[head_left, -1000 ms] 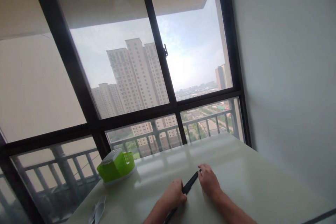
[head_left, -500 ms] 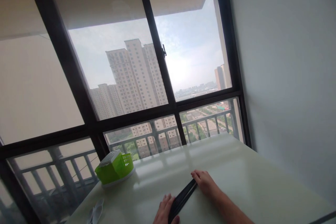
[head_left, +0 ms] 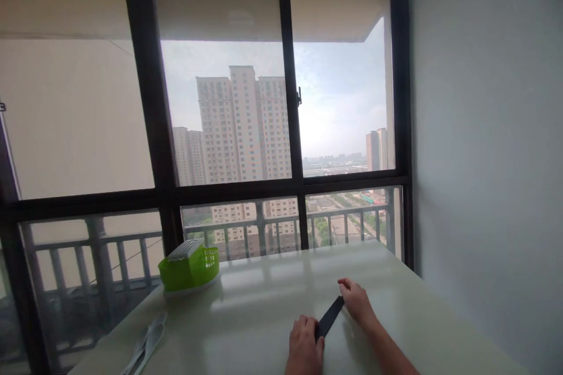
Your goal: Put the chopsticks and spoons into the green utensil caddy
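Observation:
A long flat black strip (head_left: 331, 317) lies on the pale table (head_left: 264, 316) near its front edge. My left hand (head_left: 305, 345) rests over the strip's near end, fingers curled on it. My right hand (head_left: 357, 302) touches the far end with its fingertips. The strip runs diagonally between the two hands. Its near part is hidden under my left hand.
A lime green basket (head_left: 190, 266) with a white lid stands at the table's back left by the window. White plastic utensils (head_left: 147, 343) lie at the left front edge. A large dark-framed window (head_left: 290, 129) runs behind the table, and a grey wall (head_left: 484, 158) closes the right side.
The camera has levelled and turned, so the window now looks upright. Both hands stay on the black strip; my left hand has shifted along its near end.

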`<state>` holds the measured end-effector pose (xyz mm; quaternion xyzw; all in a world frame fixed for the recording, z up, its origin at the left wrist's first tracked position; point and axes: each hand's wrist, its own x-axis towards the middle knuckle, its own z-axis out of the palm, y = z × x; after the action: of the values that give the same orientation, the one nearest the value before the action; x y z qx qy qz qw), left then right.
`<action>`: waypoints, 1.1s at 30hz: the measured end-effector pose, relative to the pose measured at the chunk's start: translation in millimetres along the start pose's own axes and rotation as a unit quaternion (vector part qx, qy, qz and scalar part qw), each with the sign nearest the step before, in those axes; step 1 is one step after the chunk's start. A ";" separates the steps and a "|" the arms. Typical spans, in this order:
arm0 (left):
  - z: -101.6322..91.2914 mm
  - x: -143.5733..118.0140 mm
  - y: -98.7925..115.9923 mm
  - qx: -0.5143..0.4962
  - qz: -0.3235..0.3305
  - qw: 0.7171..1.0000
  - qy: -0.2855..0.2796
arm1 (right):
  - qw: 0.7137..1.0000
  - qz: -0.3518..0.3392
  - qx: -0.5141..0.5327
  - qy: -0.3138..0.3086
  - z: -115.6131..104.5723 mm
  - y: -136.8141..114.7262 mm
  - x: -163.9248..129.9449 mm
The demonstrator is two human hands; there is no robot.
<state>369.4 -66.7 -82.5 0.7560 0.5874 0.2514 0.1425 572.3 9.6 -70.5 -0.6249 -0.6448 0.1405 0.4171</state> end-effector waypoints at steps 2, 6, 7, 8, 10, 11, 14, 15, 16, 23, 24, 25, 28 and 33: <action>12.1 -0.5 12.8 -0.021 -0.018 1.000 0.006 | 0.998 0.004 -0.070 -0.002 0.6 -2.6 -12.5; 36.3 -3.7 37.6 -0.068 -0.050 0.996 0.001 | 0.981 0.013 -0.175 -0.083 11.0 -6.0 -41.7; 41.2 -5.9 41.5 -0.084 -0.059 0.995 -0.003 | 0.976 0.017 -0.193 -0.099 13.2 -5.7 -47.2; 44.9 -9.0 43.5 -0.104 -0.066 0.992 -0.008 | 0.972 0.021 -0.208 -0.108 14.4 -4.8 -51.4; 46.2 -18.0 40.2 -0.150 -0.060 0.986 -0.032 | 0.968 0.015 -0.227 -0.109 14.3 -1.0 -56.4; 42.3 -23.8 34.1 -0.165 -0.048 0.984 -0.048 | 0.967 0.003 -0.230 -0.109 13.3 2.0 -57.6; 6.0 -42.5 -3.4 -0.133 0.007 0.990 -0.055 | 0.968 -0.045 -0.219 -0.111 9.4 14.4 -58.5; -14.9 -48.0 -22.0 -0.098 0.021 0.995 -0.024 | 0.969 -0.057 -0.211 -0.114 8.3 19.0 -58.4; -39.4 -52.5 -43.4 -0.059 0.040 0.997 0.015 | 0.970 -0.067 -0.203 -0.116 7.1 23.3 -58.3; -216.3 -66.1 -235.1 0.253 -0.196 0.922 0.219 | 0.983 -0.090 -0.143 -0.067 -3.8 33.0 -54.2; -230.0 -68.4 -260.4 0.275 -0.236 0.909 0.205 | 0.986 -0.081 -0.140 -0.040 -4.7 32.5 -53.2; -239.5 -70.7 -282.9 0.285 -0.271 0.902 0.178 | 0.988 -0.072 -0.136 -0.016 -5.3 31.9 -52.5; -244.7 -73.5 -329.4 0.254 -0.281 0.920 0.101 | 0.991 -0.057 -0.120 0.022 -4.6 28.7 -51.7; -195.3 -55.7 -327.0 0.153 -0.174 0.970 0.075 | 0.991 -0.055 -0.122 0.014 -1.4 16.5 -55.9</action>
<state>-14.7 -47.6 -98.7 0.6339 0.7504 0.1859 0.0224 577.4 -39.5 -101.4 -0.6365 -0.6848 0.0290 0.3536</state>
